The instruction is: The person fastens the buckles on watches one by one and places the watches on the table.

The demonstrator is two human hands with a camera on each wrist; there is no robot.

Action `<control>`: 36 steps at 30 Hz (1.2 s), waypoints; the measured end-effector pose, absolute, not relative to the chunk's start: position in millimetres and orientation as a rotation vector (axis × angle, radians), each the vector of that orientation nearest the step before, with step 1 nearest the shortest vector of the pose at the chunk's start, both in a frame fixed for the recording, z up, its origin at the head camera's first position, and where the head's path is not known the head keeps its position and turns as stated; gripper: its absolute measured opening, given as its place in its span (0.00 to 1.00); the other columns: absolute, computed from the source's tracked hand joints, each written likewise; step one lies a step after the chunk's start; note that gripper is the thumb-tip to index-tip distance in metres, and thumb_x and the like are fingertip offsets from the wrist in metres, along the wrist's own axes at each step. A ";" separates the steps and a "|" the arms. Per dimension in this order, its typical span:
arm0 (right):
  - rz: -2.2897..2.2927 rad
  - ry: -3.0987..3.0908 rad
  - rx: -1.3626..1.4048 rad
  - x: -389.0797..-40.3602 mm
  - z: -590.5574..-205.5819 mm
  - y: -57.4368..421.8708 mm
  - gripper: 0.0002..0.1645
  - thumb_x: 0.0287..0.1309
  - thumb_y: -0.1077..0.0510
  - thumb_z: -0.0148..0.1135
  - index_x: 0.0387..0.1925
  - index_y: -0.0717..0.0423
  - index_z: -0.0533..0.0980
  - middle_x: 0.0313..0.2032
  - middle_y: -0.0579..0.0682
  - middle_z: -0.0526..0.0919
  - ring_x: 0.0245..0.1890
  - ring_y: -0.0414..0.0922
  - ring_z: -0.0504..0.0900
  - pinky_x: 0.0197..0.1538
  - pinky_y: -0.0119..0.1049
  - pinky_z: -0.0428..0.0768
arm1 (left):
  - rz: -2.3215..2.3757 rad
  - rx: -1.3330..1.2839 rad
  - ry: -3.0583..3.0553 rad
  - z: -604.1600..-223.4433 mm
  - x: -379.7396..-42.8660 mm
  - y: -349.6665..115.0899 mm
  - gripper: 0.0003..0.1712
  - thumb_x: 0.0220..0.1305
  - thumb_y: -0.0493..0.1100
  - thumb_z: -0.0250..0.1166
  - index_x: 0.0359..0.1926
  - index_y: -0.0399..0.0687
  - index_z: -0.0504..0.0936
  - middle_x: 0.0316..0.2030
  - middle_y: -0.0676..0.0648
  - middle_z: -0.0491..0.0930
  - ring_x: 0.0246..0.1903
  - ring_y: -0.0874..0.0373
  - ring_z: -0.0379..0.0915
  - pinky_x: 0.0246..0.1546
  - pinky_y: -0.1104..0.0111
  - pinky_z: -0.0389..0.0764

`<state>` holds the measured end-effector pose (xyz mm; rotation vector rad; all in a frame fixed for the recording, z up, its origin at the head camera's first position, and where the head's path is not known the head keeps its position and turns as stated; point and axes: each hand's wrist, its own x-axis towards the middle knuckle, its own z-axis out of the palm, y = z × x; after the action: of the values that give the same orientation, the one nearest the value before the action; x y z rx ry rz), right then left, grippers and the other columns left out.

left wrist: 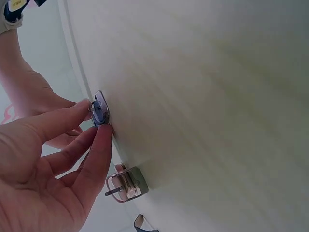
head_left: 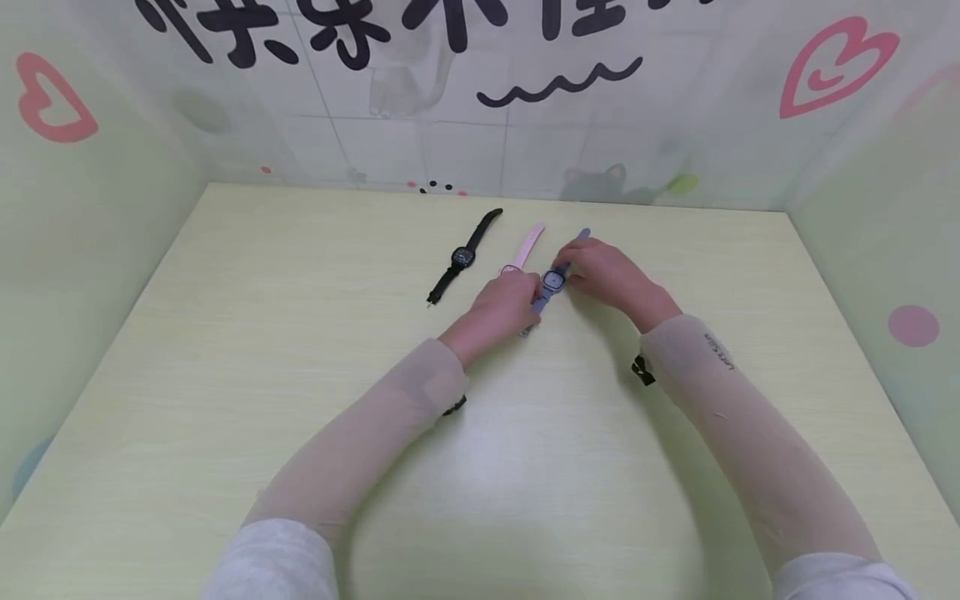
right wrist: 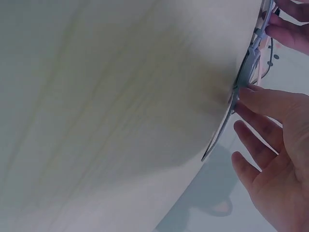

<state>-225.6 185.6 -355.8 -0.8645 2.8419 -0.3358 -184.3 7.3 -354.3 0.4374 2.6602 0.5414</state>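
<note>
So there's a pale yellow wood-grain table (head_left: 225,375) filling most of the head view, backed by a whitish wall (head_left: 465,154) with chunky black lettering (head_left: 453,25) along the top of the frame, plus a pink heart outline (head_left: 67,131) at upper left and another one at upper right. Three watches sit around the upper middle of the frame, all on a slant. Leftmost is a black wristwatch with a dark face and black strap (head_left: 463,257), stretched out flat, well apart from the fingers. Next over is a pink-strapped watch (head_left: 529,244), and the left hand gets in the way there: it covers the lower part, so just the upper strap and a bit of the case show from above. Rightmost is the blue-grey watch with a squarish case (head_left: 553,281), just right of centre in the upper half, and both hands are on it. The left hand (head_left: 504,305) pinches the lower, buckle end of its strap between thumb and fingers. The right hand (head_left: 609,273) pinches the strap right beside the case with thumb and forefinger, other fingers loosely bent and spread in the right wrist view. It hides a bit of the upper strap too. Both forearms wear sheer beige sleeves (head_left: 375,433), dark print on the right one.
</note>
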 end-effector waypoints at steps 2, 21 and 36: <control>-0.333 2.851 -0.881 -225.6 -357.5 184.9 0.15 0.59 0.69 0.65 0.49 0.64 0.82 0.51 0.60 0.83 0.56 0.57 0.79 0.64 0.51 0.76 | 0.534 0.435 2.652 -354.9 -185.5 7.8 0.18 0.63 0.42 0.70 0.54 0.48 0.79 0.46 0.50 0.82 0.42 0.56 0.75 0.42 0.68 0.78; -0.302 2.904 -0.867 -219.3 -357.7 190.3 0.06 0.56 0.68 0.68 0.37 0.60 0.84 0.37 0.57 0.82 0.42 0.55 0.79 0.53 0.48 0.78 | 0.618 0.332 2.586 -358.4 -180.7 4.8 0.15 0.63 0.39 0.69 0.50 0.47 0.78 0.41 0.49 0.81 0.37 0.56 0.75 0.34 0.70 0.76; -0.300 2.819 -0.796 -214.6 -349.4 199.3 0.05 0.57 0.66 0.69 0.37 0.62 0.84 0.38 0.57 0.82 0.42 0.53 0.79 0.52 0.48 0.79 | 0.693 0.345 2.538 -359.7 -178.3 3.8 0.14 0.60 0.35 0.69 0.47 0.48 0.81 0.39 0.50 0.82 0.36 0.56 0.75 0.35 0.70 0.75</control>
<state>-214.6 199.3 -349.4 -0.7961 2.8191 -0.3002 -178.3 3.8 -359.7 0.3454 2.5382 0.6932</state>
